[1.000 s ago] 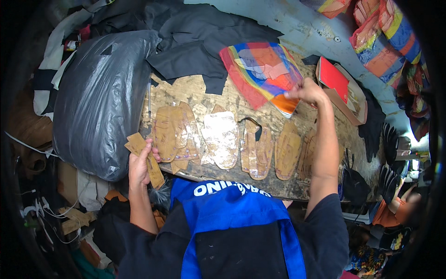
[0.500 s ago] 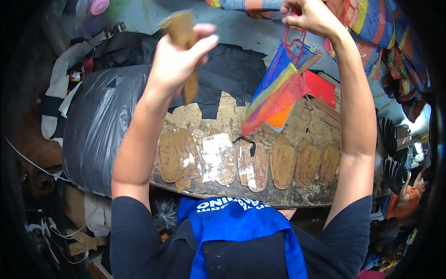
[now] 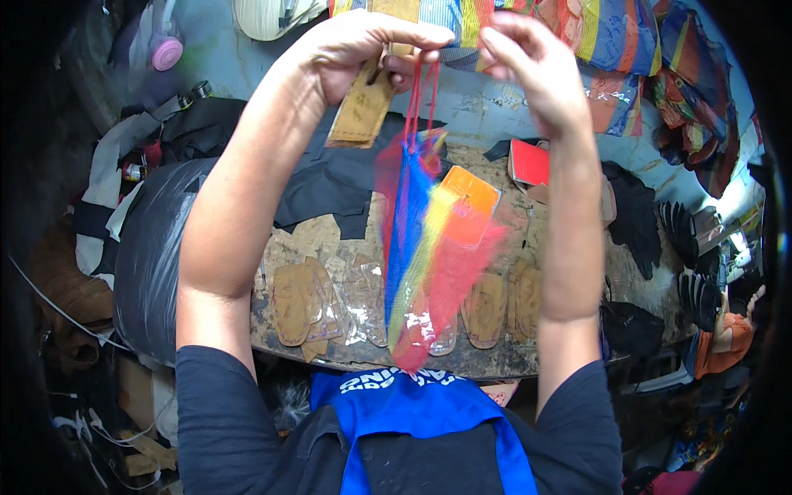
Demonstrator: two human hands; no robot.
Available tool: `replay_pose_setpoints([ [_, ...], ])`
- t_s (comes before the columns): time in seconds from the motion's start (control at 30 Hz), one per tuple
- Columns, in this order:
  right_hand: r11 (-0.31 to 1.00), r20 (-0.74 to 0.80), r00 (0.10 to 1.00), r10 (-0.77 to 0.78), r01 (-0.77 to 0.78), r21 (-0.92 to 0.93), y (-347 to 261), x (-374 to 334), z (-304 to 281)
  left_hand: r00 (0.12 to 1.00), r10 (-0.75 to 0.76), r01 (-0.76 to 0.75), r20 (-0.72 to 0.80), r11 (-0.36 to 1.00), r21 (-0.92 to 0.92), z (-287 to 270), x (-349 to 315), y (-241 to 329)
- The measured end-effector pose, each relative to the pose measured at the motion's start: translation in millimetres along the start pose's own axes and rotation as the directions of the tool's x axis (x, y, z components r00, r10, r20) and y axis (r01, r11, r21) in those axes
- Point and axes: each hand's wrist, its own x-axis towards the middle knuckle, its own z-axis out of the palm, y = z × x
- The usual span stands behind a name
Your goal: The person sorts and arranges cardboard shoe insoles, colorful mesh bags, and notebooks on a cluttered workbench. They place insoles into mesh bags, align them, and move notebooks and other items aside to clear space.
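Up in front of me, my left hand (image 3: pixel 355 56) is closed on a stiff brown strip (image 3: pixel 360 111) with a slot in it. The red drawstring (image 3: pixel 422 95) of a mesh bag also hangs from its fingertips. Below it dangles the mesh drawstring bag (image 3: pixel 412 256), striped blue, yellow and red and slightly blurred. My right hand (image 3: pixel 532 74) is raised beside it, fingers apart and smeared by motion, with nothing visible in it. Behind the mesh are an orange booklet (image 3: pixel 474 198) and part of a row of brown sole-shaped pattern pieces (image 3: pixel 293 305).
A worn wooden table (image 3: pixel 322 241) carries black sheet material (image 3: pixel 330 186) and a red booklet (image 3: pixel 530 162). At left bulges a black plastic bag (image 3: pixel 153 264). Striped mesh bags (image 3: pixel 610 41) hang along the blue wall. Another person in orange (image 3: pixel 724 342) is at far right.
The mesh bag's drawstring has passed from my right hand to my left, and the bag has moved left and nearer. My right hand has let go. The brown strip stays in my left hand.
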Motion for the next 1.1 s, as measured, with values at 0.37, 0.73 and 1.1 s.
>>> replay_pose_setpoints([
  [0.37,-0.124,0.524,0.677,0.517,-0.547,0.828,124.7,-188.1,150.7,0.971,0.237,-0.239,0.034,0.954,0.182,11.5,-10.2,63.6],
  [0.73,0.169,0.115,0.918,0.381,-0.192,0.967,107.4,-140.9,64.2,0.881,0.473,-0.239,-0.012,0.467,0.851,-6.6,-65.1,135.9],
  [1.1,0.56,-0.178,0.954,0.242,0.012,0.828,59.9,-62.2,-26.0,0.941,0.309,-0.193,-0.136,0.824,0.532,-41.1,-46.9,161.5],
])
